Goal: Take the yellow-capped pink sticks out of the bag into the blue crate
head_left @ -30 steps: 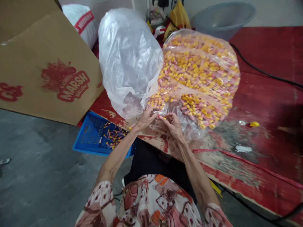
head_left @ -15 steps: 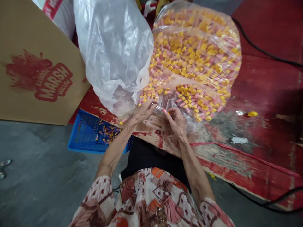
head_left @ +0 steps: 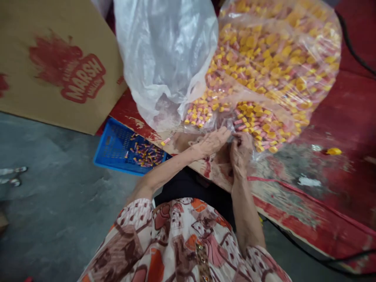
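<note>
The clear bag of yellow and pink caps lies on the red board, right in front of the person, bulging and spread wide; its long axis runs from its near mouth up and away toward the top right, and the mouth points at the hands. The left hand reaches across to that mouth with fingers stretched forward and close together, the tips on the plastic edge. The right hand is just beside it, touching or nearly so, fingers curled in at the plastic; whether it pinches a cap or only the film cannot be told through the blur. Inside the bag the caps are heaped thick, yellow ends and pink bodies mixed, crowding down to the mouth. To the left of it a second, whitish plastic bag stands upright and puffed, nearly empty, its lower end against the full one. Lower left, beside the board's edge on the grey floor, a blue crate holds a small scatter of the same caps. Behind it leans a brown cardboard box with red "MARSH" print. A single yellow cap lies apart on the board, well to the right.
</note>
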